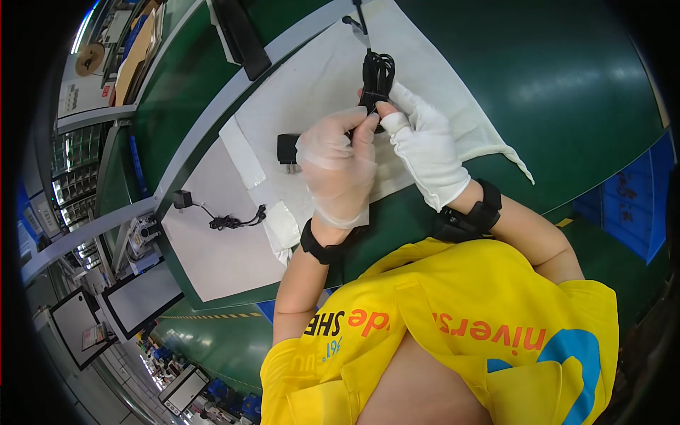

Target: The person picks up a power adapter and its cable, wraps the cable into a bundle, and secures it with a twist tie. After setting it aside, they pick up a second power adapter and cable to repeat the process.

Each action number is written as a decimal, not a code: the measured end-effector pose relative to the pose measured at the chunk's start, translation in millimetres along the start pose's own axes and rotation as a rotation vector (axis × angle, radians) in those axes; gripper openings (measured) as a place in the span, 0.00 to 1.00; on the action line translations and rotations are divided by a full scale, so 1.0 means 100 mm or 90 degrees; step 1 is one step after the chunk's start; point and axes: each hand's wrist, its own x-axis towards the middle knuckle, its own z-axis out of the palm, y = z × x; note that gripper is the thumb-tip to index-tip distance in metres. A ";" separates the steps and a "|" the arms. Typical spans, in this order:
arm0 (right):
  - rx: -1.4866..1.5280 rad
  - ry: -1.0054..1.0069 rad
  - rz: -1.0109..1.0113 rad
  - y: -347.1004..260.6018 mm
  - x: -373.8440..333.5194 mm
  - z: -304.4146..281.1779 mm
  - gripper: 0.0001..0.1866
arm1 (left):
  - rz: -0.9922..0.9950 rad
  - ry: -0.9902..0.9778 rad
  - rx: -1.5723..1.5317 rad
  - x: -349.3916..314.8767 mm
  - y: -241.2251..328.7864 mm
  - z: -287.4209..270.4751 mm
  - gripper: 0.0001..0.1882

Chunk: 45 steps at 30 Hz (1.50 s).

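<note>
Both hands close round a coiled black cable [379,71], whose loops stand up between my fingertips. My left hand [336,163], in a thin translucent glove, pinches the lower part of the bundle with thumb and fingers. From the other side my right hand [428,142], in a white fabric glove with a bare thumb tip, grips the same bundle. Beside my left hand lies a black power adapter [287,149] with its metal prongs showing. The fingers hide the bottom of the coil. A connector end [352,23] of black cable lies beyond the bundle.
A white cloth [453,106] covers part of the green table [552,71]. On a pale sheet [219,262] at the left rests another adapter [183,199] with its bundled cord [237,218]. A grey metal frame [191,152] crosses the left side. Blue bins [637,198] stand at the right.
</note>
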 end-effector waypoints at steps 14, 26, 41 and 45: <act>-0.119 0.019 -0.026 0.00 -0.04 0.03 0.21 | 0.058 0.064 0.037 0.03 0.00 0.08 0.09; -0.123 0.028 -0.032 -0.01 -0.08 0.06 0.23 | 0.260 0.066 0.287 0.07 -0.08 0.00 0.11; -0.215 0.020 -0.051 0.06 -0.12 0.05 0.24 | 0.331 0.074 0.253 0.07 -0.09 0.05 0.14; -0.228 0.022 -0.069 0.11 -0.13 0.02 0.23 | 0.332 0.071 0.225 0.10 -0.05 0.05 0.14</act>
